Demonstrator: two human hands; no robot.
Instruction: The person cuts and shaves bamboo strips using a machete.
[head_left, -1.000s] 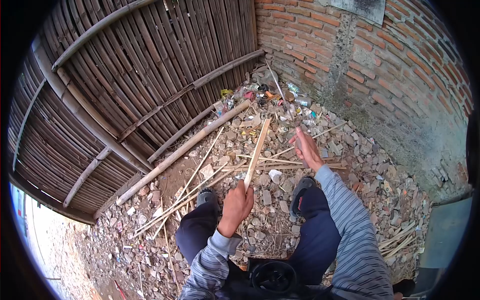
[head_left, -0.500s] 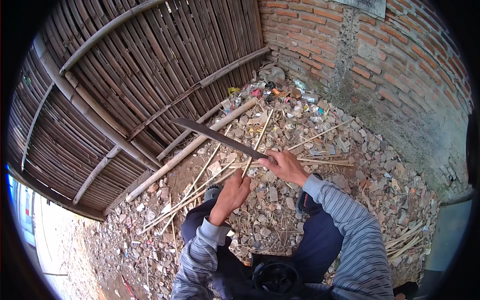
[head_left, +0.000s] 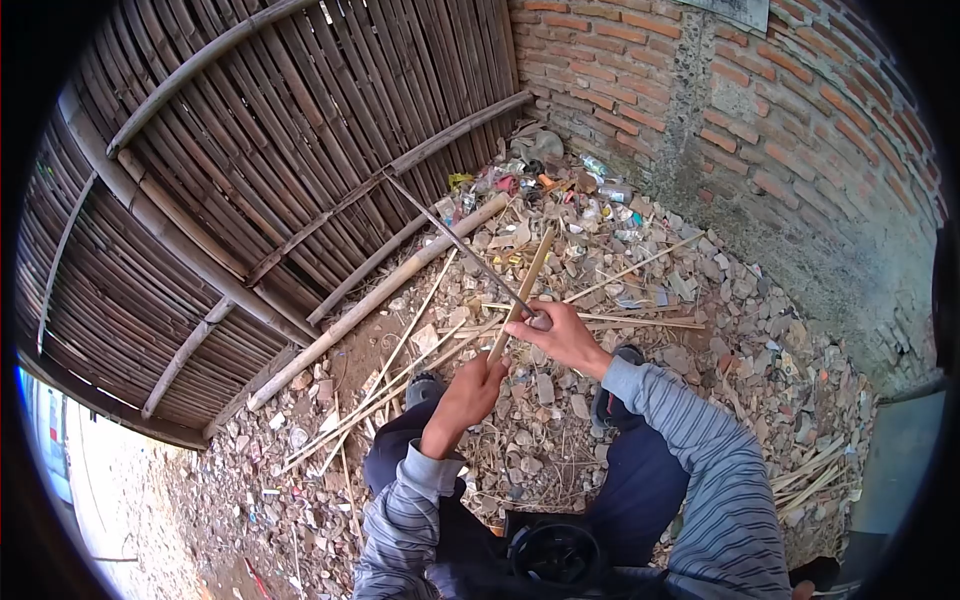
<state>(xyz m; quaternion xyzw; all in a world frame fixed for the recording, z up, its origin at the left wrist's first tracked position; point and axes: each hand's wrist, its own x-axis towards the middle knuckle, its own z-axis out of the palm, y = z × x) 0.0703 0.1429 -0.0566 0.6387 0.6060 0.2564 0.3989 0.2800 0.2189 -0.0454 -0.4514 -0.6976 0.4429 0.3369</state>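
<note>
My left hand (head_left: 467,402) is closed around the lower end of a bamboo strip (head_left: 532,272), which slants up and away from me. In my right hand (head_left: 560,334) is the handle of a machete (head_left: 457,241), its long dark blade pointing to the upper left and seen nearly edge-on. The blade crosses the strip close to my right fingers, and the right thumb lies against the strip. Several more bamboo strips (head_left: 378,398) lie on the rubble in front of my feet, partly behind my hands.
Broken brick and stone (head_left: 540,440) cover the ground. A bamboo-slat wall (head_left: 300,130) stands at left, with a thick bamboo pole (head_left: 385,295) along its foot. A brick wall (head_left: 740,130) rises at right. Litter (head_left: 560,190) fills the corner; more strips (head_left: 810,480) lie at lower right.
The machete blade has turned from showing its flat side to nearly edge-on, its tip shifting up and right. The strip has rolled to show a wider face. Both hands keep their holds.
</note>
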